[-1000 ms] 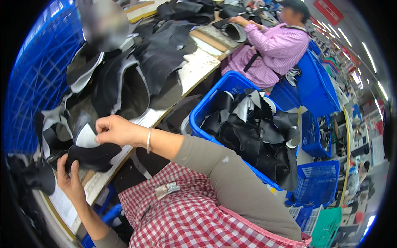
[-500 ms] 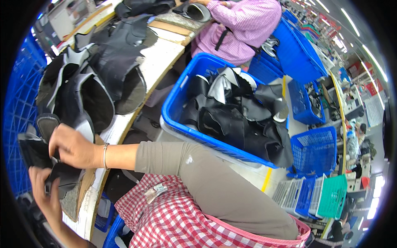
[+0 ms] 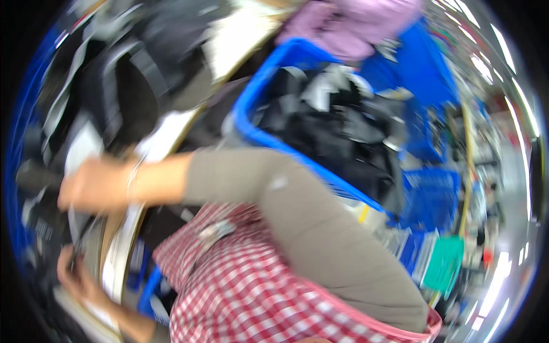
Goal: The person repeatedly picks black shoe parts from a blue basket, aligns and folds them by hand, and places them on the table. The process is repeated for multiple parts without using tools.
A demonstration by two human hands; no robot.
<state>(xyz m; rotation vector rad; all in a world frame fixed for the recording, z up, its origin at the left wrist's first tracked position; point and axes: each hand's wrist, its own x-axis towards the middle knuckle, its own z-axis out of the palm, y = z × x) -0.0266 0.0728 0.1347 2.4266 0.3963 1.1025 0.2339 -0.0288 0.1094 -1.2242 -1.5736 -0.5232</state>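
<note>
The picture is smeared by motion. My right hand (image 3: pixel 94 186), with a thin bracelet at the wrist, reaches across my body to the left and grips a black shaped piece of material (image 3: pixel 35 178) at the table's near edge. My left hand (image 3: pixel 73 273) is below it at the lower left, fingers curled on the dark lower part of the same piece. My grey sleeve and a red-and-white checked apron fill the lower middle.
More black pieces (image 3: pixel 123 74) lie heaped on the pale table (image 3: pixel 229 40). A large blue bin (image 3: pixel 251 100) full of black and grey pieces stands to my right. Smaller blue baskets (image 3: pixel 432 197) are behind it. A person in a pink top (image 3: pixel 354 17) is beyond the bin.
The view has swung down and left and blurred. Both hands have moved with the black piece toward the lower left, away from the heap on the table.
</note>
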